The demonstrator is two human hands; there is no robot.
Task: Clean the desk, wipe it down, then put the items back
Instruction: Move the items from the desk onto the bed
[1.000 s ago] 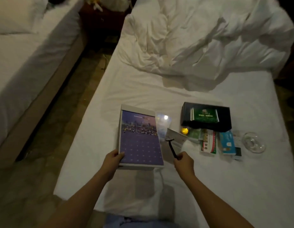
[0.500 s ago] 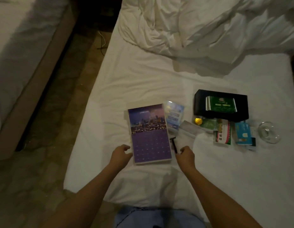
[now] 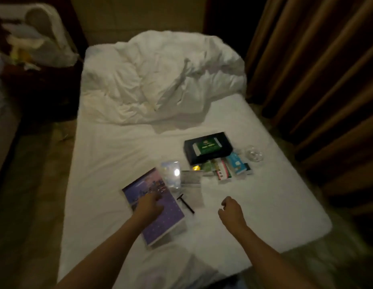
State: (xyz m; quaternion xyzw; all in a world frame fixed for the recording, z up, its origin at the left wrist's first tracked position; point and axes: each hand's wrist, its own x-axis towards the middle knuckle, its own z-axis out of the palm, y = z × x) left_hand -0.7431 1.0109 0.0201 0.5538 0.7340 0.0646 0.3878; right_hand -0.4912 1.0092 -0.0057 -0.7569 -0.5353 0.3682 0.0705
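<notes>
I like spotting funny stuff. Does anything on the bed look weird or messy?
Yes. Desk things lie on the bed: a calendar lying crooked, a razor, a black box, small packets, a glass dish. The duvet is bunched up at the far end.

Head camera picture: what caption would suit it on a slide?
Desk items on a white bed: left hand over the purple calendar, razor released.
</notes>
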